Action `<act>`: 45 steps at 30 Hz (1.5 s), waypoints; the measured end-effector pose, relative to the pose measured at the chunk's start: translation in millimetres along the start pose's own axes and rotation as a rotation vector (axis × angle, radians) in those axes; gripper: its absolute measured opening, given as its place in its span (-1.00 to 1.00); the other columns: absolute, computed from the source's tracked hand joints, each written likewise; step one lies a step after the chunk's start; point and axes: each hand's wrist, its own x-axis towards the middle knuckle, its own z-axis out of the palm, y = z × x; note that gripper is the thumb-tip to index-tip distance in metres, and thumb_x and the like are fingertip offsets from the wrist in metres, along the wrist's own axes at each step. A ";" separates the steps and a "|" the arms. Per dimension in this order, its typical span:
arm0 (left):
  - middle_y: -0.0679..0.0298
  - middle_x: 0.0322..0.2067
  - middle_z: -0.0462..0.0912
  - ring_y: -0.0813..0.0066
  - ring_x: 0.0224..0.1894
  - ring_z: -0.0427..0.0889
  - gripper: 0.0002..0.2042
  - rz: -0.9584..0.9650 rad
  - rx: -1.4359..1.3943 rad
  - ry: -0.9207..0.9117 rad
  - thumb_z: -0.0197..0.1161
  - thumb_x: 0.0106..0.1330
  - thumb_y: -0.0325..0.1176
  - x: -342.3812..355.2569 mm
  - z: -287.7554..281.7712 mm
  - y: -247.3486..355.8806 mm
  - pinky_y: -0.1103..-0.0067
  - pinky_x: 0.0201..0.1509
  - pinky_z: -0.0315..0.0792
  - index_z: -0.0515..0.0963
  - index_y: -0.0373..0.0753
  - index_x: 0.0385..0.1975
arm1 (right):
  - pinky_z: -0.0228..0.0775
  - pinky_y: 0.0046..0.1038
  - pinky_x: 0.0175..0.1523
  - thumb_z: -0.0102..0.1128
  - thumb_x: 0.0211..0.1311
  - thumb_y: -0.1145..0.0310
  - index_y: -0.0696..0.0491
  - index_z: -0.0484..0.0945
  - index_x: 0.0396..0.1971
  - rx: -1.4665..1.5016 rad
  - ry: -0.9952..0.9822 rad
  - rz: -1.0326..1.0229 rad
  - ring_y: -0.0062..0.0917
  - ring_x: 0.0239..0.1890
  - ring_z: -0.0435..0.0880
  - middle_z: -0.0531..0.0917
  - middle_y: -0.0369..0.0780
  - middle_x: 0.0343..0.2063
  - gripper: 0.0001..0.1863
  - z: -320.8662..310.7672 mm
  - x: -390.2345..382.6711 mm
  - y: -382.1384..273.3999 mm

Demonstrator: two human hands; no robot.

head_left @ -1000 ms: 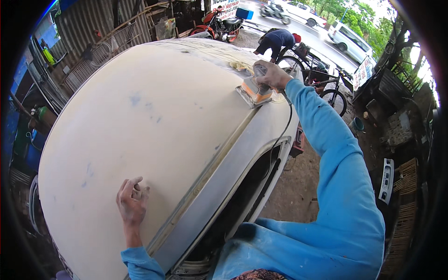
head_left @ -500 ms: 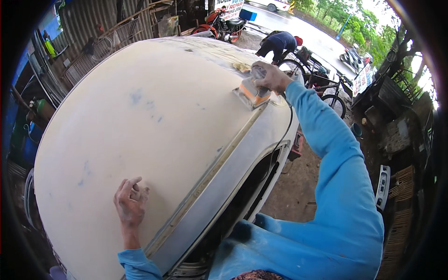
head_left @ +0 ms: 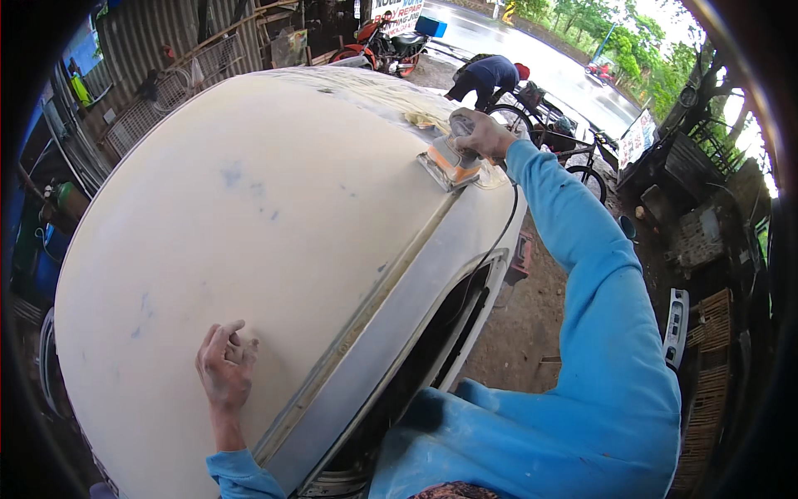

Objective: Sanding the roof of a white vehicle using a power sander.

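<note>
Head view: sander [head_left: 453, 165] in right hand [head_left: 484, 135]; blue box [head_left: 431, 27], contents hidden

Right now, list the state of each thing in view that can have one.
Cream-coloured curved car roof: patched with bluish-grey spots.
Grey-and-orange power sander: base down at the roof's edge; on or off unclear.
Right hand: gripping the sander.
Left hand: loosely curled, nothing visibly held.
Thin black cable: curving downward.
Red motorcycle: parked.
Black bicycle: upright.
</note>
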 end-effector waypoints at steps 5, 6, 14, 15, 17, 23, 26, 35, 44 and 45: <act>0.28 -0.44 0.46 0.50 -0.48 0.39 -0.64 0.043 0.017 0.034 0.46 0.01 -0.62 0.9 0.4 4.0 0.52 -0.40 0.35 0.68 -0.29 -0.13 | 0.48 -0.32 0.19 0.46 -0.04 0.14 0.07 0.52 0.19 0.057 -0.014 -0.113 -0.29 0.01 0.66 0.67 -0.06 -0.04 -0.28 -1.2 -11.1 -11.2; 0.28 -0.44 0.46 0.51 -0.48 0.39 -0.64 0.045 0.033 0.042 0.46 0.01 -0.62 0.1 0.7 5.1 0.53 -0.41 0.34 0.68 -0.28 -0.13 | 0.46 -0.33 0.21 0.46 -0.04 0.14 0.09 0.51 0.18 0.066 -0.029 -0.139 -0.31 0.02 0.64 0.66 -0.08 -0.04 -0.28 0.9 -18.4 -21.9; 0.29 -0.43 0.46 0.52 -0.47 0.39 -0.65 0.034 0.053 0.004 0.45 0.03 -0.61 0.5 -1.4 5.5 0.54 -0.40 0.33 0.69 -0.27 -0.12 | 0.47 -0.35 0.20 0.45 -0.02 0.13 0.02 0.52 0.19 0.033 -0.099 -0.166 -0.34 -0.02 0.67 0.68 -0.10 -0.07 -0.30 8.9 -23.9 -49.9; 0.30 -0.43 0.46 0.52 -0.46 0.39 -0.64 0.033 0.065 0.005 0.45 0.03 -0.61 0.2 -1.3 3.9 0.55 -0.40 0.33 0.69 -0.27 -0.12 | 0.48 -0.35 0.20 0.44 -0.02 0.14 0.03 0.52 0.19 0.028 -0.090 -0.136 -0.33 -0.01 0.67 0.68 -0.08 -0.06 -0.30 6.0 -15.9 -42.4; 0.29 -0.43 0.46 0.52 -0.45 0.40 -0.64 0.015 0.036 0.005 0.45 0.02 -0.60 -0.5 -1.0 1.3 0.55 -0.39 0.33 0.69 -0.26 -0.12 | 0.51 -0.33 0.15 0.44 -0.02 0.13 0.01 0.51 0.21 0.012 -0.062 -0.099 -0.30 -0.03 0.69 0.69 -0.06 -0.05 -0.28 1.3 -1.0 -27.9; 0.30 -0.44 0.46 0.51 -0.44 0.41 -0.64 0.025 0.038 0.011 0.46 0.01 -0.59 1.1 -1.6 2.5 0.55 -0.38 0.33 0.68 -0.25 -0.13 | 0.49 -0.34 0.19 0.42 -0.03 0.17 0.06 0.51 0.21 0.019 -0.036 -0.140 -0.30 -0.02 0.68 0.68 -0.07 -0.06 -0.29 -3.3 -6.2 -28.2; 0.31 -0.44 0.45 0.52 -0.46 0.38 -0.65 0.031 0.062 0.011 0.45 0.01 -0.59 0.2 -1.9 4.6 0.55 -0.39 0.32 0.68 -0.25 -0.13 | 0.47 -0.34 0.21 0.44 -0.06 0.18 0.02 0.51 0.20 0.061 -0.073 -0.316 -0.29 -0.01 0.66 0.67 -0.06 -0.05 -0.28 10.3 -26.2 -51.4; 0.32 -0.43 0.41 0.53 -0.46 0.31 -0.67 0.037 0.024 0.012 0.44 0.03 -0.62 -0.4 1.3 -0.7 0.55 -0.39 0.28 0.67 -0.30 -0.14 | 0.62 -0.26 -0.06 0.48 -0.09 0.10 -0.08 0.55 0.19 0.058 -0.040 -0.074 -0.24 -0.14 0.73 0.72 -0.05 -0.11 -0.27 5.6 -3.7 -24.5; 0.31 -0.42 0.42 0.53 -0.47 0.30 -0.68 0.003 0.027 0.006 0.41 0.05 -0.62 -1.0 0.4 1.7 0.54 -0.39 0.28 0.66 -0.31 -0.14 | 0.58 -0.24 0.09 0.47 -0.08 0.09 -0.07 0.53 0.21 0.016 0.003 -0.186 -0.15 -0.09 0.72 0.72 0.00 -0.09 -0.26 11.5 -25.7 -42.0; 0.31 -0.41 0.43 0.53 -0.47 0.30 -0.68 -0.009 0.018 0.004 0.41 0.05 -0.62 -1.0 0.4 1.1 0.54 -0.40 0.28 0.66 -0.31 -0.14 | 0.57 -0.24 0.12 0.46 -0.10 0.11 -0.06 0.54 0.18 0.011 0.009 -0.295 -0.15 -0.07 0.71 0.71 -0.01 -0.08 -0.27 16.2 -33.8 -53.3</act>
